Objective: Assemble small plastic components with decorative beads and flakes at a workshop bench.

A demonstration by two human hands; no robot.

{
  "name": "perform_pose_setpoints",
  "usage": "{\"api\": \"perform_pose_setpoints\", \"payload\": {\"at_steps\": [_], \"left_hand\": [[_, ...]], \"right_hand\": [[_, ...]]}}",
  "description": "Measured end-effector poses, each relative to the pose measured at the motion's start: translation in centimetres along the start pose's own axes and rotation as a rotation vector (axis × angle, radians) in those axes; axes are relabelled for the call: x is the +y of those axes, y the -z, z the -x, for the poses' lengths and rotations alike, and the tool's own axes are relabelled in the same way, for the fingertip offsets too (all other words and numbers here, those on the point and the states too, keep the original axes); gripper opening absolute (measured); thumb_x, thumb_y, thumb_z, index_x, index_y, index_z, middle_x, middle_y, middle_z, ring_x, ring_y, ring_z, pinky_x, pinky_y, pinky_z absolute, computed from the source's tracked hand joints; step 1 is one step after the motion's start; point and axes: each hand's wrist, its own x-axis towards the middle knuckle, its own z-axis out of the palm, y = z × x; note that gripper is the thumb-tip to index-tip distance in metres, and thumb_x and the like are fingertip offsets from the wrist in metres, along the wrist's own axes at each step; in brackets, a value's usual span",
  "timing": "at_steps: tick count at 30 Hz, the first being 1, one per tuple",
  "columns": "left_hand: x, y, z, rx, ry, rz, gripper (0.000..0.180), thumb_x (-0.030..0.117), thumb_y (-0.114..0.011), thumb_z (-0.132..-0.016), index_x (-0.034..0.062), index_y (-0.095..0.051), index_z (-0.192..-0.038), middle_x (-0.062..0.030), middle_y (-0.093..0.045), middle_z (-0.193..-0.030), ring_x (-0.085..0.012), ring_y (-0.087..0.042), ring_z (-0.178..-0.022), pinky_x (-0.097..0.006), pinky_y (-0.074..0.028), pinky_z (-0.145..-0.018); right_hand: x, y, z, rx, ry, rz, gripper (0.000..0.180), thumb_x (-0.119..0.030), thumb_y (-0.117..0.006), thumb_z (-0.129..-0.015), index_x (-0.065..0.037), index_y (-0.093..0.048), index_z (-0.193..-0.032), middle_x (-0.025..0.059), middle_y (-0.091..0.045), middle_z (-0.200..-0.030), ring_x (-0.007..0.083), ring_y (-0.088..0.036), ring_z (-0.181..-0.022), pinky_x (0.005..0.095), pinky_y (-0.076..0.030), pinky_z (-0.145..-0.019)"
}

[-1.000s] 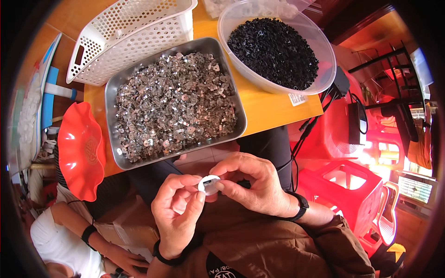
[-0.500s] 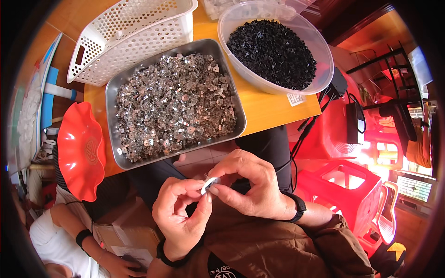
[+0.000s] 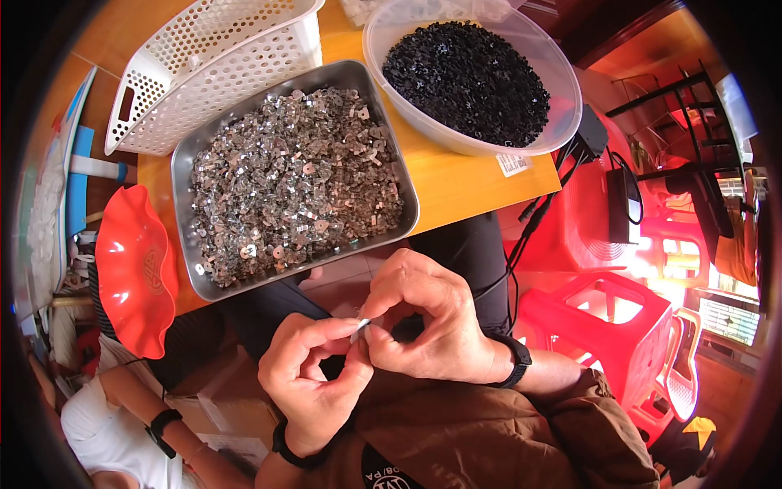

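Observation:
A small white part [image 3: 361, 324] is pinched between the fingertips of both my hands, in front of the table edge and above my lap. My left hand [image 3: 314, 367] grips it with thumb and forefinger. From the other side, my right hand [image 3: 428, 314] closes thumb and forefinger on it. Fingers cover most of the part, so its exact kind does not show. Beyond my hands stands a steel tray [image 3: 411, 196] heaped with small clear and metallic pieces. Behind it to the right, a clear plastic tub [image 3: 566, 106] holds many small black pieces.
A white perforated basket [image 3: 236, 90] stands behind the tray on the wooden table [image 3: 456, 196]. A red wavy-edged dish [image 3: 134, 273] is at the table's left edge. Red plastic stools [image 3: 603, 326] and black cables [image 3: 521, 236] lie right. At lower left is another person's arm [image 3: 134, 399].
My fingertips have closed further around the white part, which now shows less and edge-on. The view has shifted slightly, and the other person's arm has moved lower.

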Motion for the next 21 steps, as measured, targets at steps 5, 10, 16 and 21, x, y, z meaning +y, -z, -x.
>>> {"api": "perform_pose_setpoints", "payload": {"at_steps": [5, 10, 16, 21], "left_hand": [[-0.4, -0.2, -0.2, 0.012, 0.113, 0.218, 0.018, -0.008, -0.064, -0.077, -0.0019, -0.056, -0.092, -0.0028, -0.052, -0.081, -0.0098, -0.058, -0.069, -0.022, -0.05, -0.059], [0.0, 0.0, -0.4, -0.041, 0.224, 0.388, 0.018, -0.008, -0.061, -0.08, -0.0036, -0.052, -0.095, -0.0063, -0.05, -0.09, -0.0144, -0.06, -0.078, -0.027, -0.055, -0.069], [-0.3, 0.2, -0.5, -0.065, 0.12, 0.301, 0.018, -0.009, -0.062, -0.08, -0.0043, -0.052, -0.095, -0.0074, -0.049, -0.096, -0.0133, -0.06, -0.084, -0.024, -0.054, -0.073], [-0.2, 0.1, -0.4, -0.04, 0.056, 0.219, 0.019, -0.008, -0.063, -0.078, -0.0048, -0.053, -0.093, -0.0075, -0.049, -0.095, -0.0124, -0.06, -0.082, -0.022, -0.053, -0.07]], "right_hand": [[0.7, 0.6, 0.0, -0.079, -0.094, -0.129, 0.016, 0.0, -0.069, -0.072, -0.003, -0.064, -0.087, 0.0079, -0.06, -0.091, 0.0121, -0.063, -0.074, 0.0223, -0.052, -0.061], [0.9, 1.2, 0.7, -0.123, -0.101, -0.108, 0.02, 0.001, -0.068, -0.077, -0.001, -0.063, -0.096, 0.0091, -0.062, -0.091, 0.0141, -0.065, -0.077, 0.0242, -0.055, -0.063], [-0.1, 0.9, 0.6, -0.109, -0.038, -0.014, 0.019, 0.001, -0.069, -0.075, -0.001, -0.064, -0.093, 0.0097, -0.063, -0.089, 0.017, -0.066, -0.076, 0.0257, -0.056, -0.062], [-0.5, 0.6, 0.5, -0.095, -0.045, -0.02, 0.018, 0.003, -0.07, -0.072, -0.001, -0.065, -0.089, 0.0085, -0.064, -0.085, 0.0165, -0.065, -0.074, 0.0252, -0.055, -0.061]]}}
